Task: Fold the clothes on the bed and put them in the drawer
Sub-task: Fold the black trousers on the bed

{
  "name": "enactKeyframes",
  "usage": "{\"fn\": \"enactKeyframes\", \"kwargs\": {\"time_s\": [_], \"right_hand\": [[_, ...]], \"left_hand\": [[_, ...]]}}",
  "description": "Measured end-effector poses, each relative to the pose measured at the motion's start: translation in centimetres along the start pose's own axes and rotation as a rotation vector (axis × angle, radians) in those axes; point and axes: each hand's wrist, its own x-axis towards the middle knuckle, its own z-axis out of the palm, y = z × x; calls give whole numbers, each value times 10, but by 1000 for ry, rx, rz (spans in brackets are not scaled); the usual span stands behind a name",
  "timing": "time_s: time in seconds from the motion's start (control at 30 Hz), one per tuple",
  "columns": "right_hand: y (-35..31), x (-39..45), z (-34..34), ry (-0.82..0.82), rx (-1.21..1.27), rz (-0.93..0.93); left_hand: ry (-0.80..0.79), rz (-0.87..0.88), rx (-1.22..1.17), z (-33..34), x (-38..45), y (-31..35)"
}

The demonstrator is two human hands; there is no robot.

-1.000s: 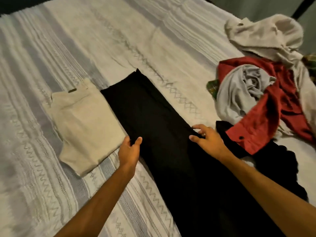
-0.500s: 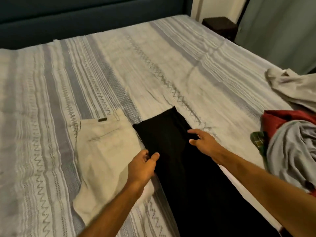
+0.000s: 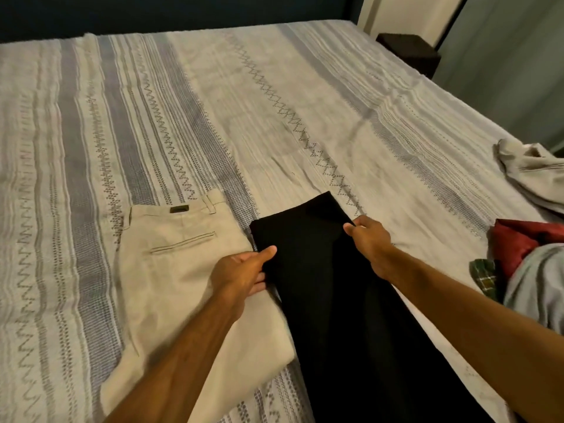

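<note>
Both hands slid up to the far end of the black trousers (image 3: 332,288): left hand (image 3: 244,274) pinches its edge, right hand (image 3: 367,239) grips opposite edge; fold-back looks imminent.

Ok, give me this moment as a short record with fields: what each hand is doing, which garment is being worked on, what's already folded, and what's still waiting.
left hand: left hand pinches the near-left edge of the black trousers
right hand: right hand grips their right edge near the far end
being folded: black trousers, laid out long on the bed
already folded: beige trousers, beside the black pair on its left
waiting: heap of clothes at the right edge
drawer: not in view
</note>
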Motion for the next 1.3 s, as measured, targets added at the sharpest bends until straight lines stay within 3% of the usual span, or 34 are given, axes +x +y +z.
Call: {"fn": "enactKeyframes", "kwargs": {"time_s": [0.2, 0.43, 0.57, 0.67, 0.77, 0.87, 1.0, 1.07, 1.2, 1.3], "right_hand": [[-24, 17, 2, -99, 68, 46], [-39, 24, 13, -88, 92, 73], [-44, 3, -3, -138, -54, -133], [-54, -28, -23, -115, -107, -320], [-52, -63, -61, -124, 0, -363], [-35, -119, -119, -181, 178, -380], [30, -200, -208, -178, 270, -438], [91, -241, -243, -139, 265, -404], [232, -317, -262, -203, 421, -166], [330, -370, -227, -200, 599, 116]], "left_hand": [[36, -27, -124, -1, 4, 1], [-3, 7, -179, -4, 8, -8], [53, 137, -98, -2, -2, -16], [-49, 274, -71, -6, -23, -12], [-55, 405, -83, -8, -59, 1], [-98, 584, 60, -2, -124, 9], [-197, 1041, 398, 13, -221, -8], [-367, 1315, 616, 22, -263, -34], [-740, 1512, 1014, 29, -305, -111], [-820, 1607, 1230, 35, -322, -182]]}}
